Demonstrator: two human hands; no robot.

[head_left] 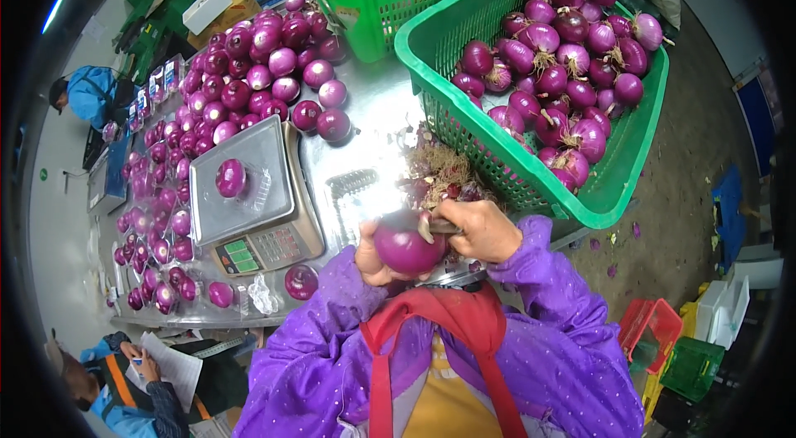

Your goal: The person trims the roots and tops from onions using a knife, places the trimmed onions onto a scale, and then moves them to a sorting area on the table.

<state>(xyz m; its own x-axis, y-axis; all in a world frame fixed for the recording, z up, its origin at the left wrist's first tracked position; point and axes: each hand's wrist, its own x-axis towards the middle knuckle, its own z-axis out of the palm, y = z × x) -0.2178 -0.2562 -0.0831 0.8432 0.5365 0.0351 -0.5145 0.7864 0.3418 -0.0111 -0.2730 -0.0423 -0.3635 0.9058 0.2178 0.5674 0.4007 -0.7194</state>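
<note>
My left hand [371, 259] is closed around a large purple onion [405, 247] in front of my chest. My right hand [482, 231] grips a small knife [445, 226], whose short dark blade lies against the onion's upper right side; most of the handle is hidden in the fingers. A pale curl of onion skin [425, 227] stands up at the blade. Just beyond my hands, dry roots and skin trimmings [439, 169] lie heaped on the metal table [332, 158].
A green crate [402, 44] of untrimmed onions stands at right, another green crate [365, 11] behind it. Left, a scale [269, 243] carries one onion [230, 178] beside a big pile of onions [236, 65]. One person [91, 96] is at far left; another [124, 392] writes at lower left.
</note>
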